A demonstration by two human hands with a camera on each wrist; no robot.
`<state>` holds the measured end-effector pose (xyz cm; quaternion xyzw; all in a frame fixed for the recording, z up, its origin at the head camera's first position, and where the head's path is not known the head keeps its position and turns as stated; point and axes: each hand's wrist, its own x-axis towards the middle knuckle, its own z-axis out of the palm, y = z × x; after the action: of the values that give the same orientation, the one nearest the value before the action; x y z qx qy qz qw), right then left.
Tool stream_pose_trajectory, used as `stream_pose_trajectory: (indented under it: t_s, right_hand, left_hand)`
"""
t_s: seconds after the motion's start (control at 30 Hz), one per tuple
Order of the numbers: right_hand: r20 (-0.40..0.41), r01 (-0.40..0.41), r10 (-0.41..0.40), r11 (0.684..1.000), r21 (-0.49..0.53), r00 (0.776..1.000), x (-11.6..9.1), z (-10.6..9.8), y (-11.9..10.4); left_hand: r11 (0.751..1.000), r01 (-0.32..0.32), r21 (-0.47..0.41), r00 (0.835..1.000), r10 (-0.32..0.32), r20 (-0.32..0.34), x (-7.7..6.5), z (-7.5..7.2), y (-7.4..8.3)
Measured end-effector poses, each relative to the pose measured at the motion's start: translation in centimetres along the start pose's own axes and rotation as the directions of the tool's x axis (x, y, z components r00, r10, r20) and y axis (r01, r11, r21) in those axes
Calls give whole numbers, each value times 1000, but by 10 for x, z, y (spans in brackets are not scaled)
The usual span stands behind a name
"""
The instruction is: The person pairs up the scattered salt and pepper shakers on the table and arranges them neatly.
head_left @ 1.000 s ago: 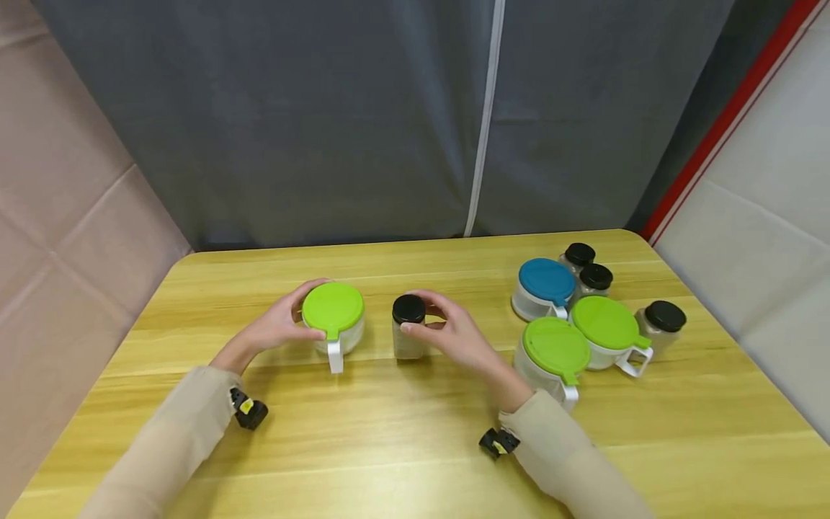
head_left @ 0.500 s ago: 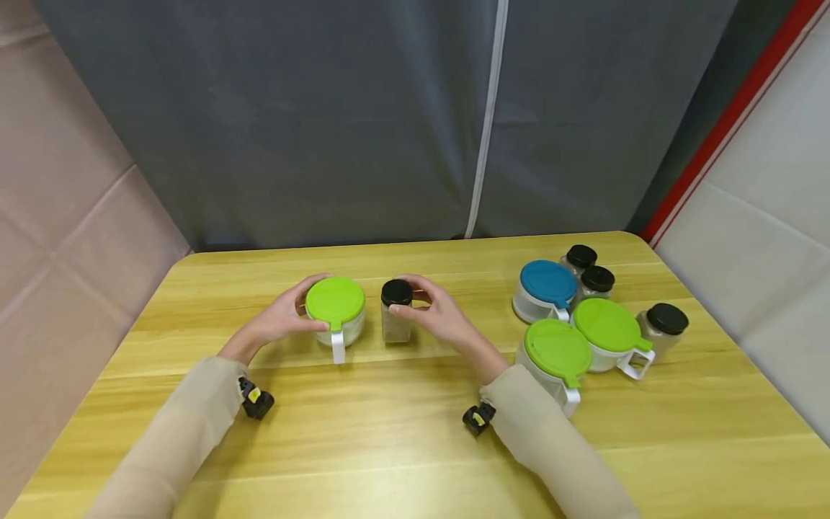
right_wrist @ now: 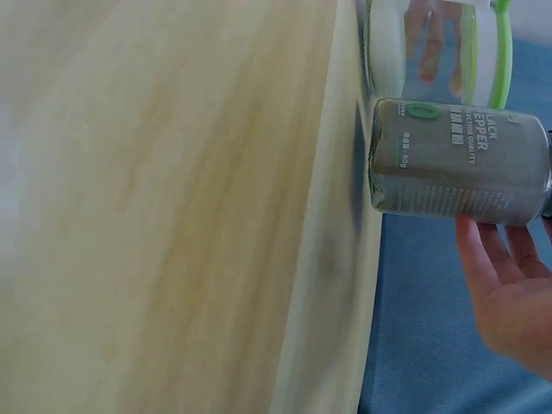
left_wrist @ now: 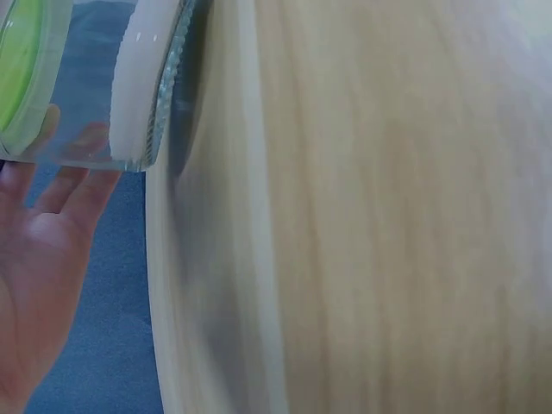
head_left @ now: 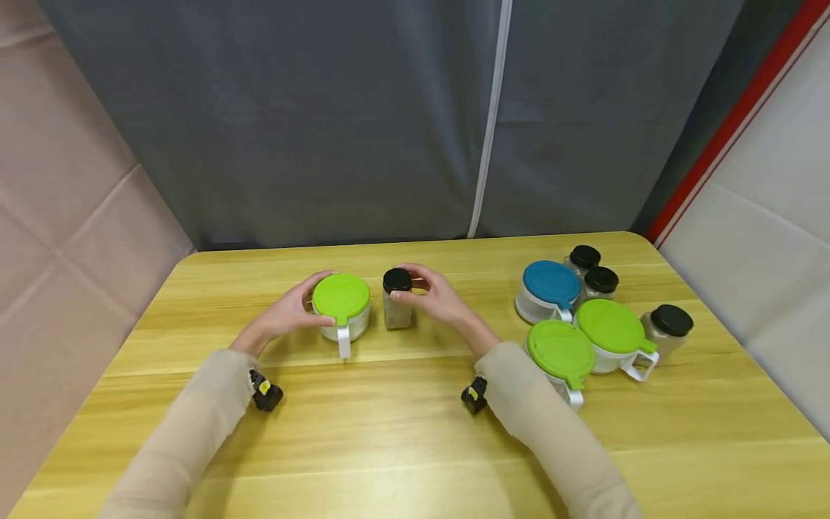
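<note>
My left hand [head_left: 289,313] grips a clear seasoning jar [head_left: 341,306] with a green lid and a white handle that faces me. White grainy stuff lies in the bottom of this jar, as the left wrist view shows. With fingers and thumb around its upper part, my right hand [head_left: 437,295] holds a black pepper bottle [right_wrist: 461,159]. It is upright, black-capped and labelled "pepper". The two containers stand side by side with a narrow gap between them. Whether their bases touch the table is hard to tell. Some fingertips are hidden behind both containers.
On the right side of the wooden table [head_left: 415,440] stands a group: a blue-lidded jar [head_left: 551,282], two green-lidded jars [head_left: 559,353] with white handles, and three black-capped bottles [head_left: 671,321]. A grey curtain [head_left: 324,130] hangs behind the table's far edge.
The pepper bottle has moved left and away from me in my right hand, closer to the green-lidded jar. In my left hand that jar has shifted slightly right and farther away.
</note>
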<state>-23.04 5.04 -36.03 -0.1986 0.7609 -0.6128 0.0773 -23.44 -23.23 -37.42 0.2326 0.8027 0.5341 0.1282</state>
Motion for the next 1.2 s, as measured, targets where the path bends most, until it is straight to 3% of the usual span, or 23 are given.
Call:
stream_pose_trajectory:
  t_s: [0.83, 1.07, 1.2]
  right_hand:
    - [11, -29, 29, 1000, 5, 1000, 19, 4, 4]
    - [36, -46, 45, 999, 16, 998, 5, 6, -28]
    - [29, -56, 56, 998, 2, 998, 4, 6, -29]
  left_hand:
    - [1000, 22, -17, 1000, -22, 5, 13, -1, -9]
    - [1000, 18, -23, 1000, -18, 24, 17, -3, -9]
    - [999, 31, -6, 999, -31, 27, 19, -4, -9]
